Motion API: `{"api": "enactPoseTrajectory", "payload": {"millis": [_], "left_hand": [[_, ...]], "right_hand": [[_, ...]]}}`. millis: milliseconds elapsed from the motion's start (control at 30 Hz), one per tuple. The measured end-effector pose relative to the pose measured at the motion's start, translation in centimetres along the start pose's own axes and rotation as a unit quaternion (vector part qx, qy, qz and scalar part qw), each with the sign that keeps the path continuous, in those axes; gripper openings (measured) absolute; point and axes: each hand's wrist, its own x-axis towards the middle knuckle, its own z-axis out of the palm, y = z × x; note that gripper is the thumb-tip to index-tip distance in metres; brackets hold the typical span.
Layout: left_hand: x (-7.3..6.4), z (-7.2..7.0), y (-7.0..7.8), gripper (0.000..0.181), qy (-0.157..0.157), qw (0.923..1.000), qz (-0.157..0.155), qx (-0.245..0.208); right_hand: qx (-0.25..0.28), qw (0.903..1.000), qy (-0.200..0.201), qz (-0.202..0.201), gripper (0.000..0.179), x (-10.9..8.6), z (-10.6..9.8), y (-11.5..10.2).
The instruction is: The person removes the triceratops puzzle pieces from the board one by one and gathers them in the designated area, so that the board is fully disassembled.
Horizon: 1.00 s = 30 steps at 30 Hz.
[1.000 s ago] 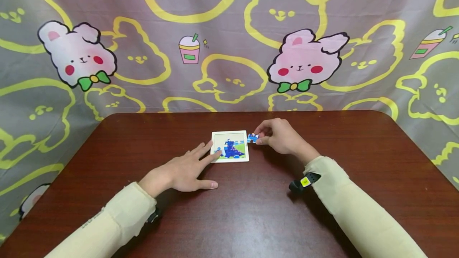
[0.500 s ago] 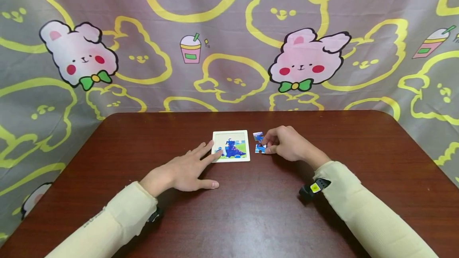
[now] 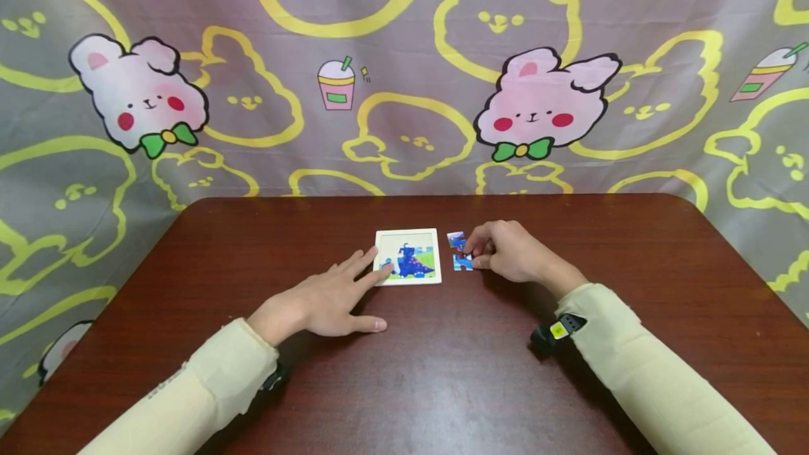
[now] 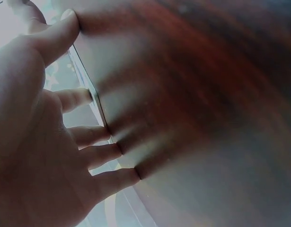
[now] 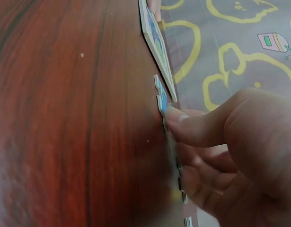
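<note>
A white-framed picture puzzle lies flat on the table, with a blue figure on green ground in its lower part and a pale upper part. My left hand is spread, its fingertips resting on the puzzle's left side. In the left wrist view the left hand has its fingers straight and apart. Right of the frame, my right hand pinches a blue jigsaw piece at the tabletop. Another jigsaw piece lies just beyond it. The right hand's fingers partly hide both.
The brown wooden table reaches back to a patterned curtain. In the right wrist view, more piece edges show beneath the curled fingers.
My right hand has moved right and nearer me, away from the frame's edge with the piece it held. Two pieces now show beside it. The left hand has stayed still.
</note>
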Motion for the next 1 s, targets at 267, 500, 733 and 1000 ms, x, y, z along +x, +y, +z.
{"api": "enactPoseTrajectory", "payload": {"millis": [267, 500, 733, 1000], "left_hand": [[-0.1, -0.3, 0.2, 0.092, 0.001, 1.0000, -0.001, -0.002], [0.0, -0.6, 0.5, 0.092, -0.015, 0.9997, -0.017, 0.006], [0.5, -1.2, 0.8, 0.089, -0.015, 0.9998, -0.013, 0.003], [1.1, -1.4, 1.1, 0.087, -0.016, 0.9997, 0.016, 0.003]], "right_hand": [[0.013, 0.9989, 0.033, -0.029, 0.015, 0.8, 0.6, -1.5], [0.009, 0.9983, 0.034, -0.047, 0.031, 1.9, 1.7, -3.6], [0.035, 0.9972, 0.008, -0.065, 0.042, 3.0, 3.1, -5.0], [0.024, 0.9977, -0.030, -0.055, 0.043, 3.8, 3.9, -6.3]]}}
